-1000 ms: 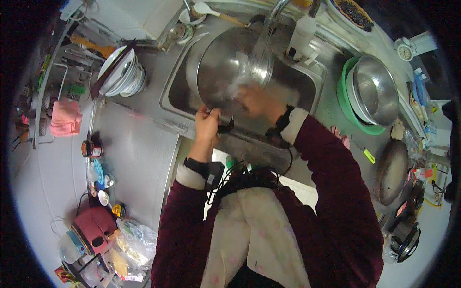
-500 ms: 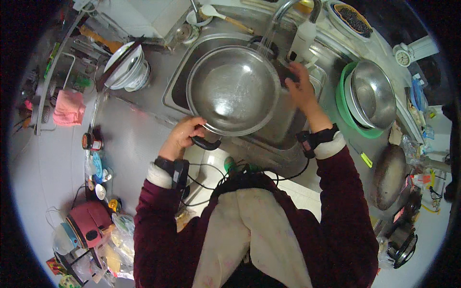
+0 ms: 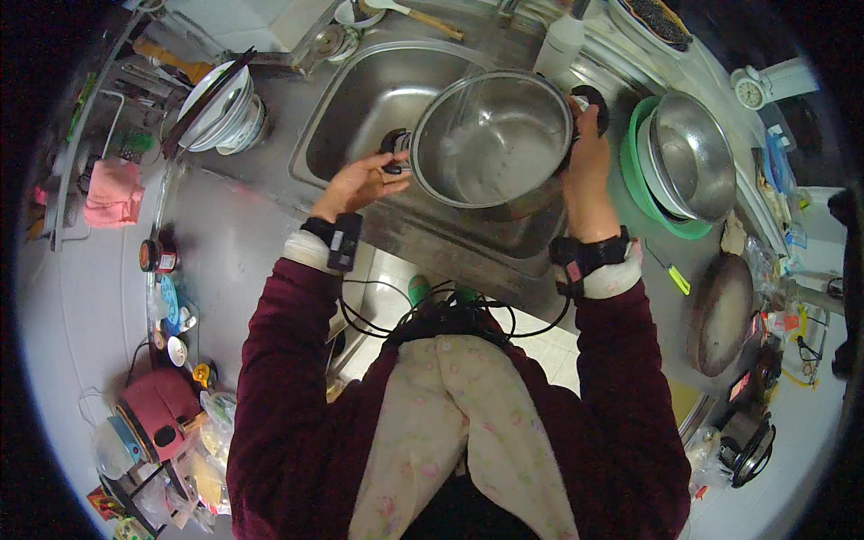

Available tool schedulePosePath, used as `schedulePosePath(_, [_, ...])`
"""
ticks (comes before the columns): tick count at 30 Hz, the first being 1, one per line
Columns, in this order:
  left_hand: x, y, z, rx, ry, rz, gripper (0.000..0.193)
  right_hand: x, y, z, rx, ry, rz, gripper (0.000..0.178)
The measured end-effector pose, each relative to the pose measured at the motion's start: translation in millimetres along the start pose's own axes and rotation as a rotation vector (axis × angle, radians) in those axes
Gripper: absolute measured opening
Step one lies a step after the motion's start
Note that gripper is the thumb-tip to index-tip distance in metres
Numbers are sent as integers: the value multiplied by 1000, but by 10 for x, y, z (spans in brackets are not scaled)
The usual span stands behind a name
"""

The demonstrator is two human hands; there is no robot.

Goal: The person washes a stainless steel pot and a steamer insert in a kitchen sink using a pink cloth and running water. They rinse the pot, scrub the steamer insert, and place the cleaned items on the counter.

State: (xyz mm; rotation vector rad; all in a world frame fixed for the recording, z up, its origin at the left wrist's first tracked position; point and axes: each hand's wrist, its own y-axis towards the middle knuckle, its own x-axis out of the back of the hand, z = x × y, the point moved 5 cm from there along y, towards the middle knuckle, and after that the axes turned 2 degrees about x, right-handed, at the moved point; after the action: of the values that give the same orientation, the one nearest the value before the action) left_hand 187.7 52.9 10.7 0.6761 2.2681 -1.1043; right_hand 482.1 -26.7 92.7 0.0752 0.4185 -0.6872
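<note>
A round steel pot (image 3: pixel 490 148) with two black handles is held over the double-basin sink (image 3: pixel 328 135), near the divide between its basins. My right hand (image 3: pixel 587 175) grips the pot at its right side, by the right handle; the pot partly hides these fingers. My left hand (image 3: pixel 362 186) is beside the left handle (image 3: pixel 394 148), fingers stretched and apart, fingertips near or touching its lower end. Shallow water seems to lie in the pot. Behind it stands a white bottle (image 3: pixel 560 49).
On the right are a green basin (image 3: pixel 633 175) with a steel bowl (image 3: pixel 691 157) in it, a yellow-handled knife (image 3: pixel 678 279) and a dark pan (image 3: pixel 723 315). Stacked bowls (image 3: pixel 243 126) with dark chopsticks stand left of the sink. A wooden-handled spoon (image 3: pixel 427 20) lies behind.
The pot has moved right and turned, so its handles now sit left and right. My right hand has taken hold of its right side. My left hand's fingers have opened out from the near handle.
</note>
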Motion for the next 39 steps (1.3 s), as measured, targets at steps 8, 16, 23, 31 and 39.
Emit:
schedulePosePath(8, [-141,592,358,47,391,-315,16,27,-391,303,212,-160,167,44])
schedulePosePath(16, [41,588,12,7,468,-480,16,-163,-679,160,194,-250,415,39])
schedulePosePath(23, [-10,500,-40,-126,611,-451,25,398,-625,25,6,-54,342,42])
schedulePosePath(31, [293,134,-386,-262,539,-537,41,150,-472,-350,-47,-30,365,51])
schedulePosePath(39, [18,236,-348,-415,651,-447,26,768,-300,-602,-207,198,236,46])
